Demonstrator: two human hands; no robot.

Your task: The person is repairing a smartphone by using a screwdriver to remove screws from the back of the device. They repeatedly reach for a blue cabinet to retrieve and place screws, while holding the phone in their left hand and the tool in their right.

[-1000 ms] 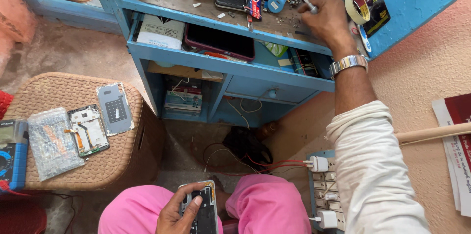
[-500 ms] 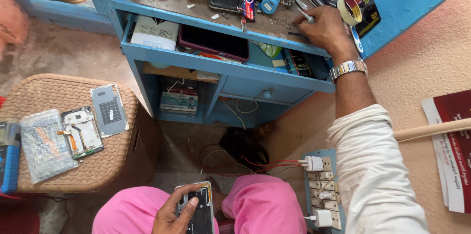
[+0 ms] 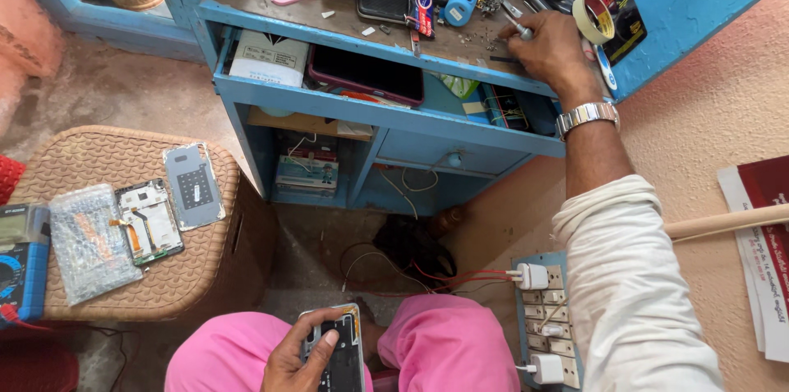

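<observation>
Right hand (image 3: 552, 48) at desk's right edge, fingers pinched on a screwdriver (image 3: 519, 28), shaft pointing up-left; left hand (image 3: 300, 355) grips opened phone (image 3: 339, 351) in lap.

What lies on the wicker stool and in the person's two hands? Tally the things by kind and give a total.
On the stool:
phone parts: 2
bubble-wrap bag: 1
multimeter, at its edge: 1
In the left hand:
opened phone: 1
In the right hand:
thin metal tool: 1
Total: 6
</observation>
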